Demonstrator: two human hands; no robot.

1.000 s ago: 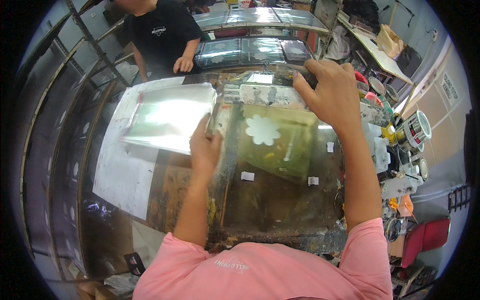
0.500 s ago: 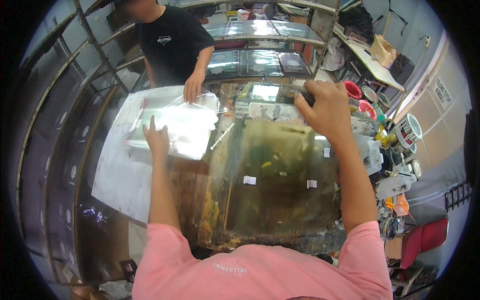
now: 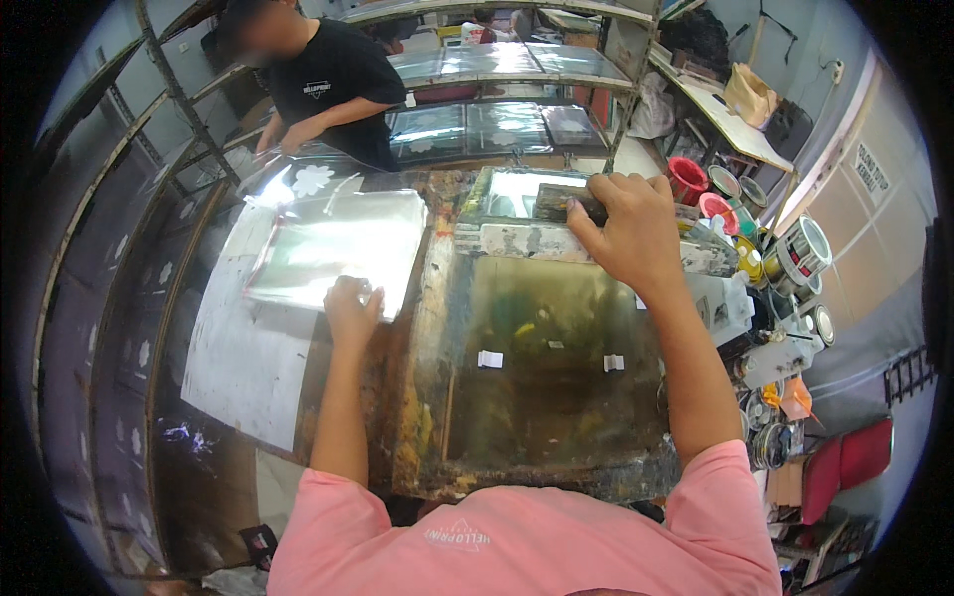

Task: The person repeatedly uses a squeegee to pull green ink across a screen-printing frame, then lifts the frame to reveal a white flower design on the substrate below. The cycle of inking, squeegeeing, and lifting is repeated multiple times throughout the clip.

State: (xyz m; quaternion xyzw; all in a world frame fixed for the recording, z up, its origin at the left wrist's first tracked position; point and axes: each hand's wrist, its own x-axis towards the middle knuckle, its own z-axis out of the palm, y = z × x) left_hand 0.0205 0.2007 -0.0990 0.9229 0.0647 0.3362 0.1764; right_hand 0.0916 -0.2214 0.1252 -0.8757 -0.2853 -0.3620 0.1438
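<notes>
My left hand [image 3: 350,308] rests with curled fingers on the near edge of a glossy clear sheet [image 3: 338,243], which lies on white paper [image 3: 238,358] at my left. My right hand [image 3: 628,233] grips a dark squeegee bar [image 3: 561,204] at the far end of the stained printing screen frame [image 3: 542,377]. The screen lies flat in front of me, with two small white tape marks on its mesh. A clear sheet with a white flower print [image 3: 310,181] lies further back at the left.
A person in a black shirt [image 3: 333,79] stands behind the table at the far left, hands near the printed sheet. Several paint cans [image 3: 785,248] crowd the right side. Glass-topped racks [image 3: 477,124] run behind, and a red chair [image 3: 845,462] stands at lower right.
My left hand has moved from the screen leftward onto the clear sheet stack. The flower-printed sheet has gone from the screen to the far left. My right hand has stayed on the squeegee.
</notes>
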